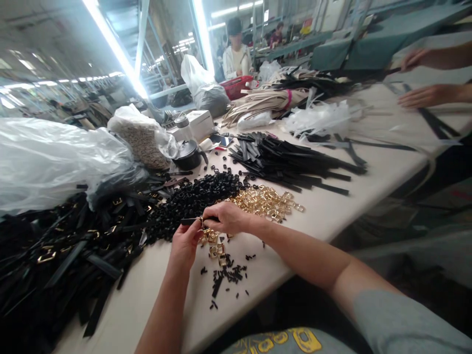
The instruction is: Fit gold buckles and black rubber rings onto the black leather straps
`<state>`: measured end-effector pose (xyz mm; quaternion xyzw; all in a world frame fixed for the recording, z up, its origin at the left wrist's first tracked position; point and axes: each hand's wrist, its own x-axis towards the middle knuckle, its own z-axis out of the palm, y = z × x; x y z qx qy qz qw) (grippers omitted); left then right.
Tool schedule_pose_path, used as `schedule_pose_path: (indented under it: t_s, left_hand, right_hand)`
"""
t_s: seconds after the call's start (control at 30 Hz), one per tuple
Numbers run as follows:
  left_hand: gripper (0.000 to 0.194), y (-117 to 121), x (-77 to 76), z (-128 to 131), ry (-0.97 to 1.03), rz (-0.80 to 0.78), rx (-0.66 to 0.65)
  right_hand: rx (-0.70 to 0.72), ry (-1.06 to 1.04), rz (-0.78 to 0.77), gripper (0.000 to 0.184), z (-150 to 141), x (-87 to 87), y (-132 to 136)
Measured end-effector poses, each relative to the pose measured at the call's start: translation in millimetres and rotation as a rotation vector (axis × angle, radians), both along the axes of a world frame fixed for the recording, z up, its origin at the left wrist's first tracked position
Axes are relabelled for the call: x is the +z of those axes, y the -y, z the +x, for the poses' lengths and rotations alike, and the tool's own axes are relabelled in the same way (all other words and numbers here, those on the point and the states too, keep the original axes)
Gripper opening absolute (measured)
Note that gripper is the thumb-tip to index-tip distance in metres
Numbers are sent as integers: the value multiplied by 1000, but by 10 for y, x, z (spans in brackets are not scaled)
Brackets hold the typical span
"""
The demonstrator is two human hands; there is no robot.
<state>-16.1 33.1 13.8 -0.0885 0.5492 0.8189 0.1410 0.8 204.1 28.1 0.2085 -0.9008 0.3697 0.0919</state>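
My left hand [187, 243] and my right hand [225, 217] meet over the pale table [324, 206], both closed in a pinch on a thin black strap [189, 221] with a small gold buckle where the fingers meet. Under them lie a few loose gold buckles [217, 250] and small black bits [229, 275]. Just beyond my right hand is a heap of gold buckles [266, 201]. A mound of small black rings [195, 197] lies beyond my left hand.
Finished black straps with buckles [62, 255] pile up at the left under clear plastic bags [47, 162]. A stack of black strips [291, 162] lies further back. Another person's hands [424, 96] work at the far right; a seated person [236, 54] is behind.
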Motion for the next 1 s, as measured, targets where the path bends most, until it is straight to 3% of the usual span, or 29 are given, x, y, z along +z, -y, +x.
schedule_pose_path:
  t_s: [0.3, 0.6, 0.87, 1.0]
  left_hand:
    - [37, 67, -25, -10, -292, -201, 14]
    - [47, 18, 107, 40, -242, 32, 35]
    - [56, 106, 127, 28, -110, -12, -244]
    - [46, 109, 115, 42, -142, -70, -299]
  right_hand:
    - [-84, 65, -121, 12, -12, -14, 59]
    - [-93, 43, -259, 17, -48, 50, -30]
    - [64, 89, -216, 14, -34, 29, -31]
    - [116, 64, -153, 15, -53, 0, -54]
